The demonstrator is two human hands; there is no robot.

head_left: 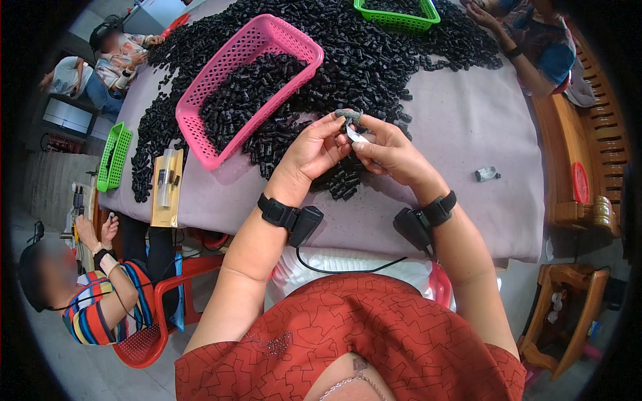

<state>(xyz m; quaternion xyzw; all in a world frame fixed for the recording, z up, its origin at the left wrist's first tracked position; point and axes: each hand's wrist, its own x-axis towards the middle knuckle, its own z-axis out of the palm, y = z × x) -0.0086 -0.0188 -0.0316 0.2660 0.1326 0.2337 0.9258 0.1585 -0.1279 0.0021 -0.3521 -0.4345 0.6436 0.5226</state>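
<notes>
Over the table's near side, both my hands meet around a small dark grey, speckled cylindrical piece (347,115). My left hand (313,148) is closed in a pinch on its left end. My right hand (394,152) has its forefinger against the piece's right end. Between right thumb and fingers sticks out a thin, pale, pointed sliver (356,135), whose kind I cannot make out. Many small black cylindrical pieces (361,73) lie heaped just beyond my hands. A pink perforated basket (207,152), partly filled with them, stands tilted left of my hands.
A lone grey piece (487,174) lies on the cloth-covered table (461,127) at right. Green baskets (115,157) stand at far left and at the back. A yellow card with a clear tube (166,180) lies at the left edge. Other people (107,301) work around the table.
</notes>
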